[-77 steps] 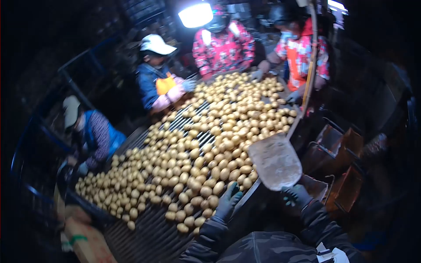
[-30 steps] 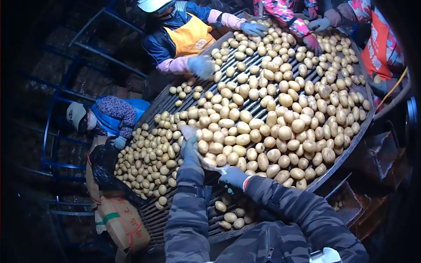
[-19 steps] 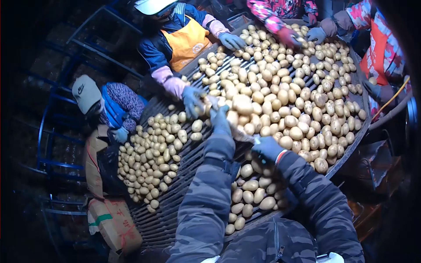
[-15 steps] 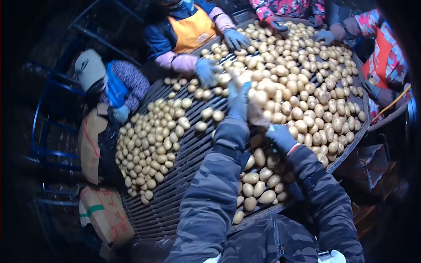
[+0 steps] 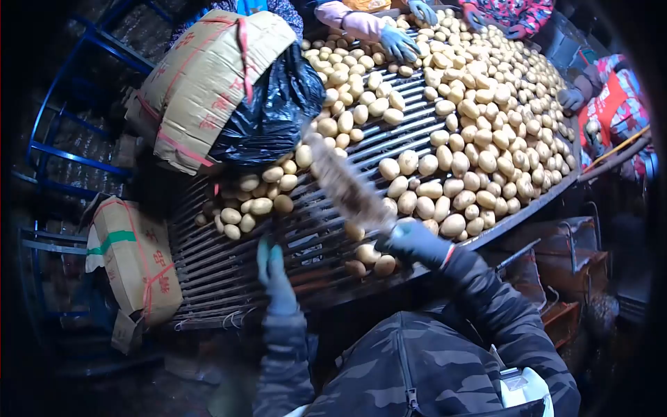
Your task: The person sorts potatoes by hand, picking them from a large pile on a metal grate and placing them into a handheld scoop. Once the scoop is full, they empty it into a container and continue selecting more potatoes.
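Observation:
My right hand (image 5: 415, 242), in a dark glove, grips the handle of a dirty flat scoop (image 5: 344, 184). The blade reaches up and left across the slatted sorting table (image 5: 229, 271), above bare slats between two groups of potatoes. My left hand (image 5: 274, 276), also gloved, hovers over the table's near edge with its fingers apart, holding nothing. Several potatoes (image 5: 479, 139) cover the table's right and far parts. A smaller cluster of potatoes (image 5: 253, 201) lies at the left. A few potatoes (image 5: 368, 260) sit right beside my right hand.
A strapped cardboard box (image 5: 201, 76) with a black plastic bag (image 5: 267, 115) rests at the table's left end. Another box (image 5: 135, 260) stands below it. Co-workers' gloved hands (image 5: 399, 43) work at the far side. A person in red (image 5: 611, 104) stands at the right. Metal crates (image 5: 570, 243) sit below.
The view has swung down and left. My left hand let go of the scoop and dropped to the near edge. The scoop swept left across the slats, held by my right hand alone.

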`<action>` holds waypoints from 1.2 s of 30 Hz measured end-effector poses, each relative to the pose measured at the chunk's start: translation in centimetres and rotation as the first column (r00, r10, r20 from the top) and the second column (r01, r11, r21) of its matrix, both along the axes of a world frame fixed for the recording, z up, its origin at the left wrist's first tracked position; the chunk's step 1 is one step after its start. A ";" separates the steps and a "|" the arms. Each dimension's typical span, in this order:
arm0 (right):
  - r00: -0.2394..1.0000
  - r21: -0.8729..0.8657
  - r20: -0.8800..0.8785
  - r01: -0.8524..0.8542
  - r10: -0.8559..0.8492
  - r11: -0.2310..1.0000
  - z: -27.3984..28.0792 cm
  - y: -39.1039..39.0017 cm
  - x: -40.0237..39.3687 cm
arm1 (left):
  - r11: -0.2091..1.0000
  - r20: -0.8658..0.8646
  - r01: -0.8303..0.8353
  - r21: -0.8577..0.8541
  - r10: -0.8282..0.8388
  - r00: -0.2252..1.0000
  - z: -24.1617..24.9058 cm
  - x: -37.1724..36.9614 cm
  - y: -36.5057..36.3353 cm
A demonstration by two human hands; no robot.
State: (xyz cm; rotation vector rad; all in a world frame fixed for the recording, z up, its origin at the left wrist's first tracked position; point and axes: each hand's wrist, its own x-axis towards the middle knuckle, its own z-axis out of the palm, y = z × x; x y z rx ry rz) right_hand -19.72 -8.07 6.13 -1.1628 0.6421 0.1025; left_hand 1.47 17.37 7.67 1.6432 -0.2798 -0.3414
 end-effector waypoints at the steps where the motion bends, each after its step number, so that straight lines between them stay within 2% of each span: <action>1: 0.994 0.067 -0.031 -0.099 0.101 0.993 2.1 2.6 0.3 | 0.996 0.002 -0.088 0.002 0.088 0.996 -0.4 -0.5 2.7; 3: 0.963 -0.067 -0.077 -0.265 0.260 0.962 1.1 7.4 1.5 | 0.993 -0.059 -0.111 -0.046 0.108 0.992 -0.4 -1.6 6.1; 5: 0.918 -0.016 -0.003 -0.398 0.398 0.917 -2.7 11.3 3.1 | 0.986 -0.185 -0.130 -0.105 0.109 0.977 -0.6 -2.2 7.4; 7: 0.882 -0.059 -0.038 -0.472 0.470 0.880 -2.5 13.5 4.7 | 0.971 -0.235 -0.143 -0.191 0.096 0.967 -2.7 -2.5 7.7; 8: 0.897 -0.098 -0.060 -0.443 0.439 0.891 -3.6 14.1 4.7 | 0.945 -0.338 -0.228 -0.235 0.141 0.931 -3.9 -2.7 7.1; 9: 0.902 -0.100 -0.094 -0.429 0.421 0.898 -3.9 14.0 4.3 | 0.975 -0.248 -0.173 -0.139 0.135 0.959 -5.4 -2.5 6.9; 11: 0.911 -0.113 -0.161 -0.400 0.380 0.910 -4.4 12.2 2.3 | 0.994 -0.113 -0.104 -0.033 0.100 0.989 -5.4 -4.0 3.8; 13: 0.933 -0.279 -0.206 -0.344 0.294 0.897 -4.0 10.6 0.0 | 0.953 0.117 -0.057 0.298 0.023 0.993 -5.6 -5.0 1.1; 14: 0.939 -0.293 -0.222 -0.322 0.264 0.900 -3.8 9.8 -1.1 | 0.933 0.056 -0.019 0.360 -0.002 0.998 -5.0 -6.1 -0.6; 15: 0.944 -0.307 -0.235 -0.300 0.233 0.903 -3.2 8.7 -1.8 | 0.954 0.015 -0.007 0.298 0.003 1.000 -2.6 -7.1 -2.7; 17: 0.957 -0.348 -0.250 -0.231 0.148 0.909 -3.2 6.4 -3.0 | 0.933 0.156 0.044 0.358 -0.107 0.982 -5.3 -6.7 -5.7; 19: 0.945 -0.399 -0.292 -0.259 0.145 0.880 -2.6 3.1 -2.9 | 0.941 0.183 -0.011 0.338 -0.054 0.982 -7.1 -6.4 -9.4; 21: 0.957 -0.278 -0.267 -0.189 0.114 0.942 -2.1 -0.6 -3.5 | 0.998 -0.146 0.033 0.057 -0.025 0.989 -7.7 -7.8 -12.3; 22: 0.955 -0.312 -0.268 -0.211 0.127 0.926 -3.1 -1.9 -3.9 | 0.996 -0.309 0.017 -0.090 -0.044 0.950 -7.9 -8.5 -13.8; 26: 0.955 -0.320 -0.265 -0.219 0.135 0.922 -3.5 -6.0 -5.4 | 0.999 -0.203 -0.014 -0.035 0.006 0.979 -8.5 -11.1 -19.2; 29: 0.957 -0.247 -0.273 -0.170 0.099 0.954 -4.4 -8.2 -7.2 | 0.999 -0.111 -0.048 0.008 0.049 0.993 -8.4 -11.4 -21.7; 30: 0.966 -0.229 -0.246 -0.134 0.076 0.964 -3.9 -8.7 -7.5 | 0.997 -0.154 -0.013 0.077 0.025 0.988 -7.2 -11.6 -22.5; 32: 0.974 -0.351 -0.220 -0.123 0.046 0.928 -6.4 -9.6 -7.9 | 0.998 -0.103 -0.006 0.060 0.012 0.995 -7.7 -11.4 -24.3; 33: 0.978 -0.412 -0.204 -0.117 0.034 0.904 -7.2 -10.1 -7.9 | 1.000 -0.204 -0.012 0.009 0.013 0.979 -5.6 -11.8 -25.7; 34: 0.985 -0.502 -0.174 -0.090 0.001 0.860 -7.0 -10.2 -7.6 | 1.000 -0.160 0.017 -0.019 -0.019 0.987 -5.8 -11.2 -26.6; 35: 0.990 -0.461 -0.136 -0.026 -0.042 0.887 -7.2 -10.6 -7.7 | 0.998 -0.116 0.046 -0.044 -0.051 0.992 -6.1 -10.4 -27.4; 36: 0.991 -0.420 -0.098 0.039 -0.088 0.907 -7.5 -11.3 -7.8 | 0.988 -0.183 0.081 -0.133 -0.105 0.977 -6.5 -10.2 -28.6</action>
